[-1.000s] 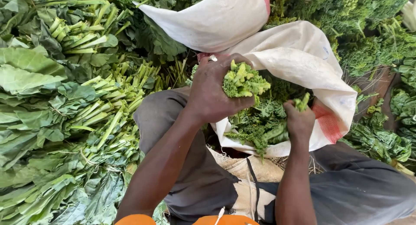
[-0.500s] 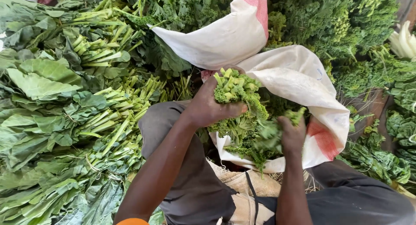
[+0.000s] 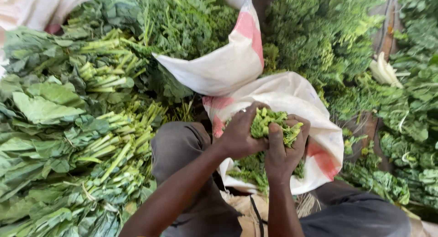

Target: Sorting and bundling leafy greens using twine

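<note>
Gripping a bunch of curly green leaves between them, both hands meet right above the open mouth of the white sack with its pink stripe. The left hand wraps the bunch from its left side, fingers curled closed around the stems and leaves. The right hand presses against the bunch from the near side, its thumb up along the leaves and its fingers closed around the far edge. The two hands touch each other at the bunch. The bunch sits above the sack's opening, and more of the same curly greens lie loose inside the sack just beneath the hands.

The sack stands between the person's knees, which are covered in grey trousers; its upper flap folds back away from the person, behind the hands. Left of the sack lie bundled broad-leaf greens with pale stalks, stacked with the cut ends pointing toward the sack. Beyond the sack's flap rises a heap of frilly dark greens. Right of the sack, further leafy bunches cover the ground, with a pale husked piece among them. A woven tan cloth shows just below the sack, at the person's lap.
</note>
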